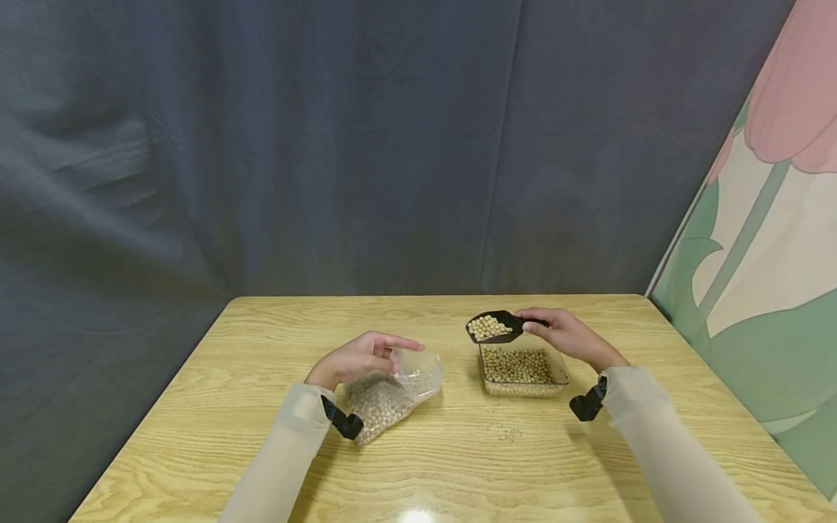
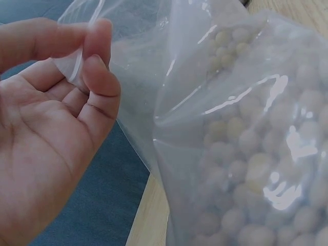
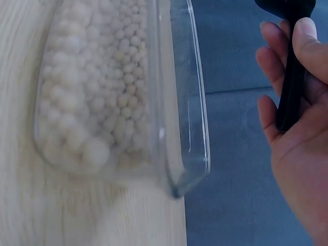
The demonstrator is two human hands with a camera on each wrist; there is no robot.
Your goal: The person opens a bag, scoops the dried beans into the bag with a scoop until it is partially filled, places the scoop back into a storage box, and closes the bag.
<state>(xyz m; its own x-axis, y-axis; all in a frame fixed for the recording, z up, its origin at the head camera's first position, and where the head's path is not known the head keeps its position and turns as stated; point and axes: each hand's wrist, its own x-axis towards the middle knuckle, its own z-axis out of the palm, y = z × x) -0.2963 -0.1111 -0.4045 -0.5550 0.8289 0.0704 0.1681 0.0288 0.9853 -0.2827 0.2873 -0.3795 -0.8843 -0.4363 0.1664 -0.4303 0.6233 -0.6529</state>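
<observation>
A clear plastic bag (image 1: pixel 381 407) holding many round pale beans lies left of centre on the table. My left hand (image 1: pixel 358 359) pinches the bag's edge near its mouth, which faces right; the left wrist view shows the fingertips (image 2: pixel 100 72) on the clear film. My right hand (image 1: pixel 570 337) grips the handle of a black scoop (image 1: pixel 513 324), which carries a heap of pale yellow beans (image 1: pixel 487 327). The scoop is above the back edge of a clear rectangular container (image 1: pixel 527 391) partly filled with the same beans. In the right wrist view, thumb and fingers wrap the black handle (image 3: pixel 292 87).
Both things rest on a light wood-grain table (image 1: pixel 445 479). A dark grey-blue curtain (image 1: pixel 366 160) hangs behind the table. On the right stands a wall with a painted pink flower and green leaves (image 1: pixel 771 349). Bare tabletop separates the bag from the container.
</observation>
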